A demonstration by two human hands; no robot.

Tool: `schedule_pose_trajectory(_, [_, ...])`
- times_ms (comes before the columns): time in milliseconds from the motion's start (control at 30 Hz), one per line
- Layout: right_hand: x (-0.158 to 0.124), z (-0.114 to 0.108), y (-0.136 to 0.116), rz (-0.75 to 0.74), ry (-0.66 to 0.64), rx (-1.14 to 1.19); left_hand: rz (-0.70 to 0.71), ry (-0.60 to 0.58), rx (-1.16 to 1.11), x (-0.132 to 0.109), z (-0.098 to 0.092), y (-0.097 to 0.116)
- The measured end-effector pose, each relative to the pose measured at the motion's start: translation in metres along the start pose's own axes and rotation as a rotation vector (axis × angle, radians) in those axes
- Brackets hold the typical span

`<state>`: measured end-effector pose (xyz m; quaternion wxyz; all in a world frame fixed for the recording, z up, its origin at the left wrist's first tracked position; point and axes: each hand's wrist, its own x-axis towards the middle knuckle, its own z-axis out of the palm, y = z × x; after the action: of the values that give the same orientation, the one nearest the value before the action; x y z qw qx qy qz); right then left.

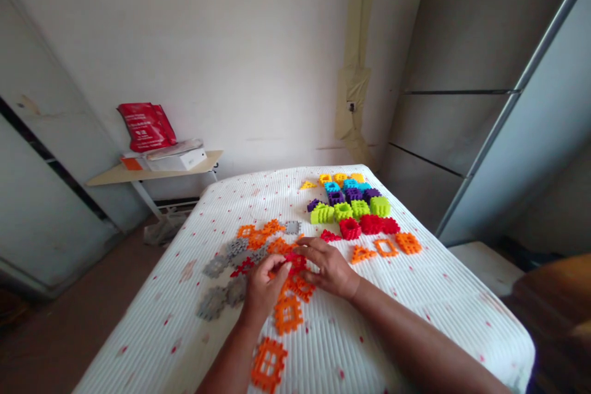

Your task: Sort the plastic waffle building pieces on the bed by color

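Note:
My left hand [266, 283] is closed, thumb and forefinger pinched at the edge of a red interlocking building piece [295, 263]. My right hand [329, 266] rests over the same piece from the other side, its fingers apart and bent downward. The fingers partly cover the piece. Around the hands lies a loose pile: orange window-shaped pieces [289, 315], grey pieces [215, 303] to the left, and another red piece [242, 267] beside my left hand. A separate orange window piece [269, 364] lies near my left forearm.
Colour-sorted rows stand at the table's right: yellow [340, 178], blue [351, 184], purple [336, 197], green [342, 211], red [351, 228] and orange pieces [408, 243]. A white quilted cloth [392, 320] covers the table. A side table [108, 177] with a red bag [146, 127] is at left.

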<state>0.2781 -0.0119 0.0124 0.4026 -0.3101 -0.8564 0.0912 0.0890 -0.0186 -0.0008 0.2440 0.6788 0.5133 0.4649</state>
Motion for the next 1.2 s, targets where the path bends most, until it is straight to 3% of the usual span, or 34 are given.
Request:
schedule_pose_trajectory(167, [0.001,0.003,-0.006,-0.109,-0.043,-0.269,-0.167,0.004,-0.261,0.002,-0.004,0.004])
schedule_pose_trajectory(400, [0.005,0.000,-0.005,-0.052,-0.001,-0.120,-0.149,-0.070,-0.333,-0.001,-0.005,0.006])
schedule_pose_trajectory(500, [0.007,-0.028,0.003,0.010,0.071,-0.080,-0.153,-0.067,-0.324,-0.001,-0.006,0.004])
schedule_pose_trajectory(633, [-0.003,-0.089,0.033,0.213,0.234,-0.179,-0.167,-0.016,-0.287,0.001,-0.009,0.001])
schedule_pose_trajectory(733, [-0.024,-0.127,0.066,0.335,0.262,-0.354,-0.153,-0.002,-0.262,0.002,-0.009,-0.002])
schedule_pose_trajectory(800, [-0.039,-0.139,0.087,0.386,0.216,-0.459,-0.137,-0.007,-0.256,0.002,-0.008,-0.005])
schedule_pose_trajectory(967, [-0.056,-0.137,0.112,0.490,0.039,-0.578,-0.114,-0.018,-0.252,0.001,-0.006,-0.007])
schedule_pose_trajectory(1200, [-0.054,-0.128,0.118,0.509,0.019,-0.609,-0.111,-0.008,-0.252,0.003,-0.008,-0.011])
